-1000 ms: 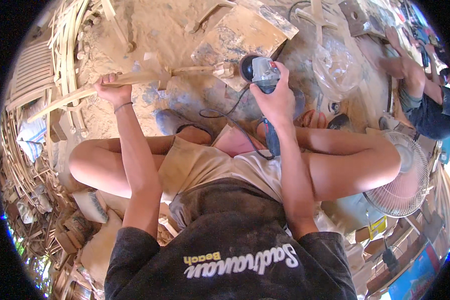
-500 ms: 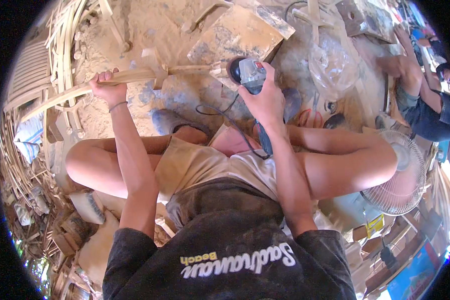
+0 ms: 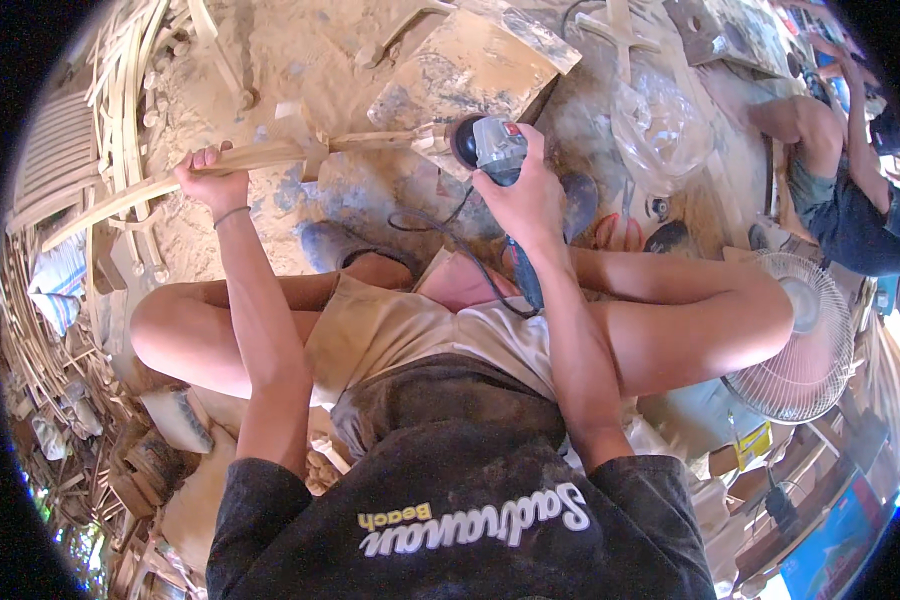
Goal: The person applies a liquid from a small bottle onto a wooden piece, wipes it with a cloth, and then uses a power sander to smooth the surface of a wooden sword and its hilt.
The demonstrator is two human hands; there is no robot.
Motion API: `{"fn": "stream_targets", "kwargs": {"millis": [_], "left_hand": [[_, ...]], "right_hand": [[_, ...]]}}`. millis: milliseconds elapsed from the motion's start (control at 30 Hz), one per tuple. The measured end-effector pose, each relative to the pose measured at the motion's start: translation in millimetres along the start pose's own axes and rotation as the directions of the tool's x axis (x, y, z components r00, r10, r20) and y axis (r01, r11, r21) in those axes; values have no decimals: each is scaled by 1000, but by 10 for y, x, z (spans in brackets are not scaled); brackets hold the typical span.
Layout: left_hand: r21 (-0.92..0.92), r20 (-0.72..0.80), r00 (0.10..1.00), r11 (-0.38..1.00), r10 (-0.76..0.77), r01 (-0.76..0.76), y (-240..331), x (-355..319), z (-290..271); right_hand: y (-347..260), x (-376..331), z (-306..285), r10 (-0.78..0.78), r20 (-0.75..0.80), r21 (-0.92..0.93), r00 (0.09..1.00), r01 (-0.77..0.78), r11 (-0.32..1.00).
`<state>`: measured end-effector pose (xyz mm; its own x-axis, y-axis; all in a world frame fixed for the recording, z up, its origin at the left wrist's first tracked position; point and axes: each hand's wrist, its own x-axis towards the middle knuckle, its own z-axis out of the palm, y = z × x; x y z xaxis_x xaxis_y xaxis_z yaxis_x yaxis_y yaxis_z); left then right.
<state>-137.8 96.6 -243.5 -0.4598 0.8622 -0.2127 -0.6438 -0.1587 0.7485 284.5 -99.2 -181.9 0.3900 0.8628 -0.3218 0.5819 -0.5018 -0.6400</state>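
Observation:
My left hand [image 3: 213, 183] is wrapped round a long, curved piece of pale wood [image 3: 267, 152]. The wood stretches from the far left toward the middle, with a crosspiece [image 3: 315, 150] partway along. In my right hand [image 3: 522, 198] is an angle grinder [image 3: 500, 148], gripped round its body. Its dark round disc [image 3: 465, 141] is at the wood's right end; whether they touch I cannot tell. The grinder's black cord [image 3: 442, 228] loops down over my lap.
A dusty block [image 3: 470, 75] lies beyond the grinder. Bent wooden strips [image 3: 120, 110] are heaped at left. A clear plastic bag [image 3: 662, 135] is at the far right, near another person's knee [image 3: 815, 135]. A caged fan [image 3: 800, 340] stands beside my right knee.
The view has shifted slightly. My left hand still grips the wood and my right the grinder, both in nearly the same place. At the far right the other person's arm has moved.

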Motion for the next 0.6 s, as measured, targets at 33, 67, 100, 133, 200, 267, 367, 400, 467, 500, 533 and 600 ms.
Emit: {"fn": "stream_targets", "kwargs": {"millis": [33, 67, 100, 133, 200, 267, 367, 400, 467, 500, 533, 600], "left_hand": [[-18, -20, 1000, 1000, -17, 17, 0, 0, 1], [-19, -30, 999, 1000, -20, 20, -1, 0, 6], [-2, -5, 1000, 1000, -2, 2, 2, -6, 11], [-36, -19, 1000, 999, -12, 11, 10, -13, 22], [-52, 38, 999, 998, 33, -31, 40, -35, 62], [-99, 118, 992, 995, 38, -26, 99, -64, 137], [-126, 298, 953, 992, 61, -24, 270, -118, 320], [-125, 401, 912, 991, 85, -37, 328, -137, 395], [-80, 361, 929, 995, 86, -61, 390, -189, 548], [-67, 422, 902, 995, 91, -69, 410, -221, 620], [-29, 359, 927, 994, 108, -104, 423, -253, 688], [13, 386, 913, 989, 130, -146, 431, -321, 807]], "right_hand": [[1, -11, -25, 35, 14, -26, 999, -34, 999], [0, -20, -48, 43, 22, -37, 999, -43, 998], [0, -22, -65, 76, 15, -48, 997, -75, 996], [6, -24, -85, 83, 3, -43, 997, -82, 996], [27, -19, -113, 82, -22, -27, 996, -83, 996], [48, -14, -121, 67, -38, 6, 997, -66, 998], [67, -20, -118, 44, -62, 34, 997, -42, 999], [66, -27, -113, 28, -69, 27, 997, -26, 999], [52, -48, -100, 12, -67, 27, 998, -10, 1000], [40, -58, -89, 16, -60, 14, 998, -15, 1000], [25, -67, -75, 20, -53, 2, 998, -20, 1000], [-2, -73, -43, 1, -45, -2, 999, -1, 1000]]}}
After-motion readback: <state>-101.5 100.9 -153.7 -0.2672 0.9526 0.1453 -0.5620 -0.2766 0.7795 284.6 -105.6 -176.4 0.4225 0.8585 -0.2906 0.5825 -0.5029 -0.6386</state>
